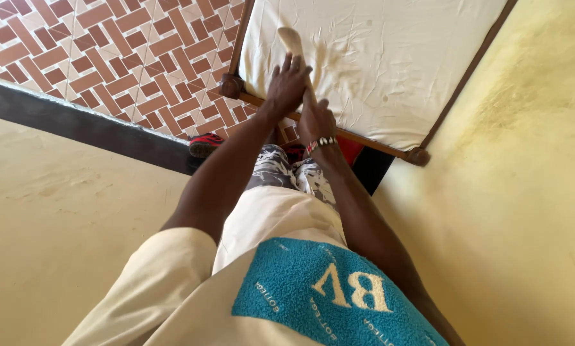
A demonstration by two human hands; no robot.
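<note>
Cream sheet (377, 57) on the bed gets smoothed at its near edge by the wooden frame (358, 136), left hand (289, 83) spread flat on a raised fold, right hand (316, 120) curled gripping the edge; pulling it taut likely comes next.

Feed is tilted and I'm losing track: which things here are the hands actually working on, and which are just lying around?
In hand:
- left hand
- right hand
- cream sheet
- bed frame rail

Lying about:
- red shoe
- tiled floor
- yellow wall
</note>
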